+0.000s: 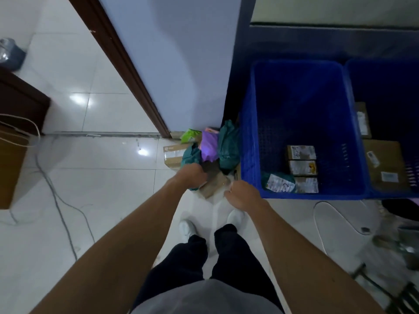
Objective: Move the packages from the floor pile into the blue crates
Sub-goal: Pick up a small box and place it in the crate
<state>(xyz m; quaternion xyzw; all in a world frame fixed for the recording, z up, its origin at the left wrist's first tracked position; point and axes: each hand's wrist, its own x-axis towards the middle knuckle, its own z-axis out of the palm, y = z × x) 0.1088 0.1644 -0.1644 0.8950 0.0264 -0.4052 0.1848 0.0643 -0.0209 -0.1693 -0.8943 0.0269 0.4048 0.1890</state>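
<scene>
While the person stands over the pile, grey shirt hem, dark trousers (197,257) and white shoes (187,227) fill the bottom of the view, and both bare arms reach down to the floor (102,189).

Left hand (192,175): back of the hand upward, fingers (202,175) curled under and closed round a teal bag (190,155), which shows both above and below the hand.

Right hand (243,197): fingers curled inward at the near corner of a flat brown parcel (214,184). Motion blur prevents judging whether they pinch anything.

Floor pile: it sits in the corner between the wall (176,64) and the first crate (249,137). The flat brown parcel lies between the two hands. Beyond it are a purple bag (209,146), a dark green bag (229,146) leaning against the crate wall, a light green bag (191,135), and a brown box (172,155) at the left edge.

First crate, just right of the pile: three small boxes (302,167) in a row on its bottom, with a labelled green bag (278,183) beside them at the near wall.

Second crate (385,87), touching the first on its right: two brown cartons (385,164) inside.

Grey cables (56,200) trail across the floor to the left, near a cardboard box (11,166).
</scene>
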